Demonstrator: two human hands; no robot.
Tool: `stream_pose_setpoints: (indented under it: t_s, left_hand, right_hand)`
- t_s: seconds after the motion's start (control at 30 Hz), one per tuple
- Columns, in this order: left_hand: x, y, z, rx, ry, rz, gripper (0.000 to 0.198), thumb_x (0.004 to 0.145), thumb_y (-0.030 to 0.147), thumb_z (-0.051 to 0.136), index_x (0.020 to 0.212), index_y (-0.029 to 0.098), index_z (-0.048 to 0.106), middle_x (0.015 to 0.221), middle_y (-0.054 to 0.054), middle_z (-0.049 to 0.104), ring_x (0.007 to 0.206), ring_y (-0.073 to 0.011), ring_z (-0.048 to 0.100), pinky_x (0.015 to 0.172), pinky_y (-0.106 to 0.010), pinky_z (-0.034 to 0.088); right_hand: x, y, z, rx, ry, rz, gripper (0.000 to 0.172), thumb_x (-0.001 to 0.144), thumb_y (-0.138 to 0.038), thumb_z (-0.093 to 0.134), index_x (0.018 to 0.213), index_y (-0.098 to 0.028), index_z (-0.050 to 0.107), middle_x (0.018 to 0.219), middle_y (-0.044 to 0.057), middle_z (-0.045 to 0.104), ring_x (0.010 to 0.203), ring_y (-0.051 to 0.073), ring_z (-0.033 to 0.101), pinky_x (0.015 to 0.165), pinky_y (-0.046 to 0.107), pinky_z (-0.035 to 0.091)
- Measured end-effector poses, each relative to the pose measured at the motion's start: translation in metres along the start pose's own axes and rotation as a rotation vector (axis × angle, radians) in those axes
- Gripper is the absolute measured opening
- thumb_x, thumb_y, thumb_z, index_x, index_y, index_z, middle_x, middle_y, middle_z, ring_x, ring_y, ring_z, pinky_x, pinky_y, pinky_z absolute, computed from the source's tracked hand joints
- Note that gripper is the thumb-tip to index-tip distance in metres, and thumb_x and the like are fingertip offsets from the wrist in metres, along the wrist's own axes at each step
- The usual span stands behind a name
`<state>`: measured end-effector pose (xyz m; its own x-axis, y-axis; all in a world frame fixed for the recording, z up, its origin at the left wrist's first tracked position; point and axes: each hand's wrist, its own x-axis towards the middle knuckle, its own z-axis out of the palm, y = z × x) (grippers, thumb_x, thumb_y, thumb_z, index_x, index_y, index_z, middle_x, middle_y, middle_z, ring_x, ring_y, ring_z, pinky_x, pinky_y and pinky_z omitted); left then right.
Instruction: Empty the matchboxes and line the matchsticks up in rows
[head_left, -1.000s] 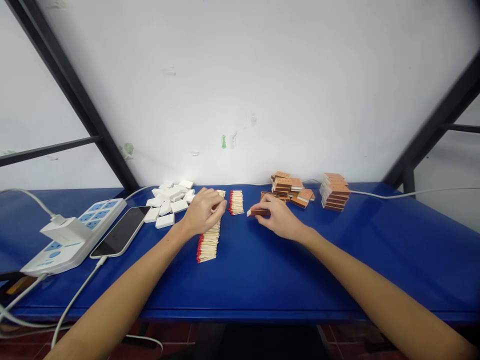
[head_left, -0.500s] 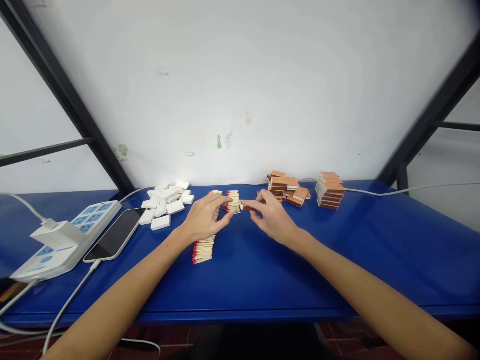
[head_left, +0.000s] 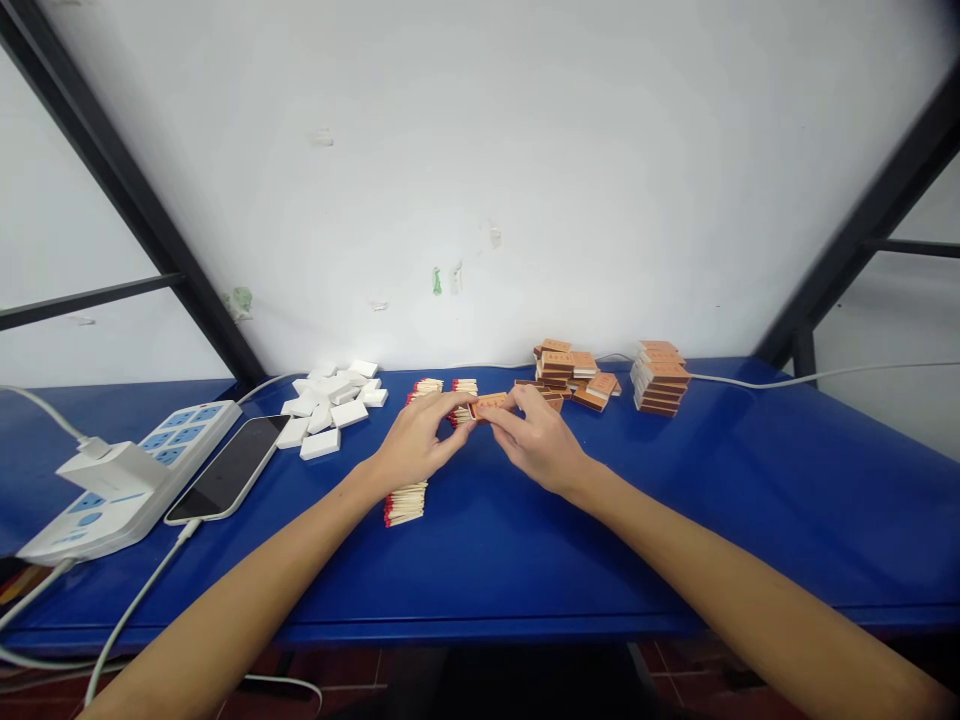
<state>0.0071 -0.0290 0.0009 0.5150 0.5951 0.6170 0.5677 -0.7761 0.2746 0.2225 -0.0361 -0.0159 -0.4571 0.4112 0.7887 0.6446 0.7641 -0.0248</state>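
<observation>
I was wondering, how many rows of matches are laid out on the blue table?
2: a long row, its middle hidden by the left hand, and a shorter row to its right, partly hidden behind the matchbox. The left hand may hide more.

Scuffed white wall (head_left: 600,180) behind blue tabletop (head_left: 750,500), black frame (head_left: 127,184), reddish floor tiles (head_left: 345,667).
</observation>
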Motion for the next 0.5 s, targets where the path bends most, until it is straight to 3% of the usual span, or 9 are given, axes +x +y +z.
stream_pose_setpoints:
  t_s: [0.27, 0.5]
  left_hand:
    - [0.0003, -0.0016, 0.0038, 0.014, 0.021, -0.001, 0.029, 0.097, 0.03, 0.055, 0.123, 0.023, 0.066, 0.11, -0.006, 0.076, 0.095, -0.0214, 0.072, 0.086, -0.035, 0.055]
    - [0.0037, -0.0046, -0.0033, -0.018, 0.153, 0.024, 0.022, 0.093, 0.03, 0.061, 0.11, 0.022, 0.072, 0.098, -0.007, 0.078, 0.085, -0.0199, 0.072, 0.079, -0.034, 0.056]
  right_hand:
    - [0.0036, -0.0011, -0.0018, 0.04, 0.024, 0.032, 0.031, 0.09, -0.006, 0.051, 0.108, -0.024, 0.068, 0.086, 0.006, 0.052, 0.084, 0.021, 0.053, 0.08, 0.035, 0.051]
    - [0.0036, 0.0038, -0.0035, -0.02, 0.033, 0.048, 0.033, 0.089, -0.006, 0.051, 0.11, -0.024, 0.069, 0.088, 0.007, 0.055, 0.083, 0.022, 0.053, 0.075, 0.034, 0.05]
